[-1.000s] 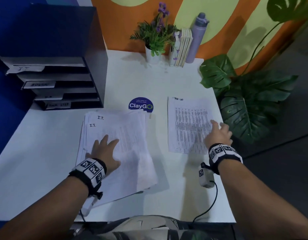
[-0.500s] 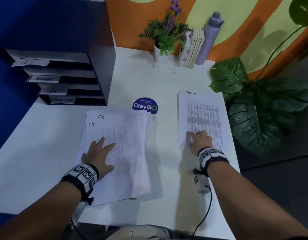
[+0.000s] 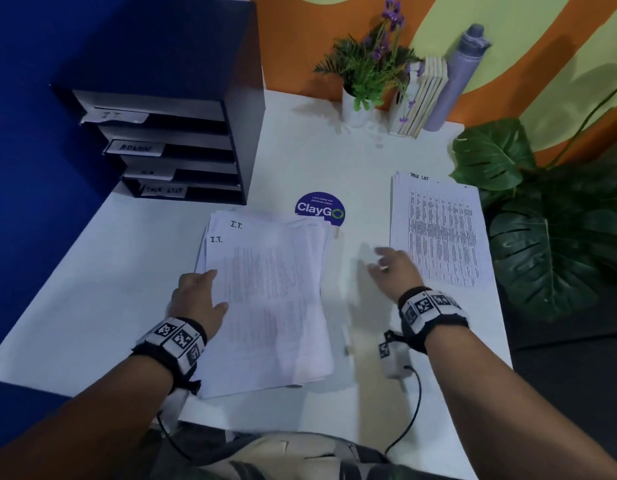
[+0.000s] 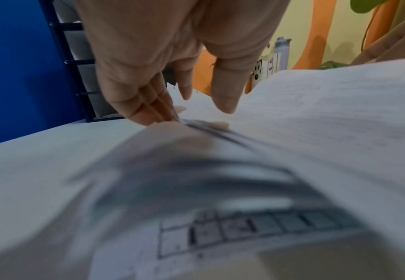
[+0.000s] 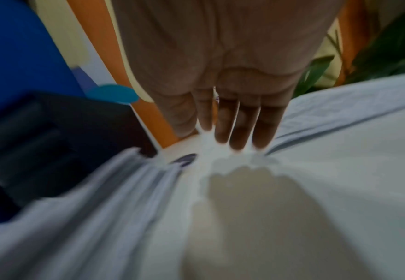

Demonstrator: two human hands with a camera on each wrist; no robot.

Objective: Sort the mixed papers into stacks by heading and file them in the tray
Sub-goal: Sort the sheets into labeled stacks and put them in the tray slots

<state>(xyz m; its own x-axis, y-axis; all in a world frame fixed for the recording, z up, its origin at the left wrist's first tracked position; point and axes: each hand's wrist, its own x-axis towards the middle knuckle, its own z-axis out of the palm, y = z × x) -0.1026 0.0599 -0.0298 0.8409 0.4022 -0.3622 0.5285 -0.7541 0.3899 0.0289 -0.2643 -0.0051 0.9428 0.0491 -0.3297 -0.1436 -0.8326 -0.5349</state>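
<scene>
A: State the paper stacks and their positions.
B: Two. The I.T. stack lies flat near the front centre of the worktop, thick and loosely squared, sheets fanned at the top and right edges. "I.T." is handwritten on the top sheet and on the sheet beneath it. The Task List stack lies flat well to its right, near the worktop's right edge, its top sheet carrying dense printed columns.
A: And the tray?
B: The tray is a dark unit standing at the back left corner. It has four stacked slots with paper labels; "I.T.", "Admin" and "Task List" are legible, the third label is unreadable.
</scene>
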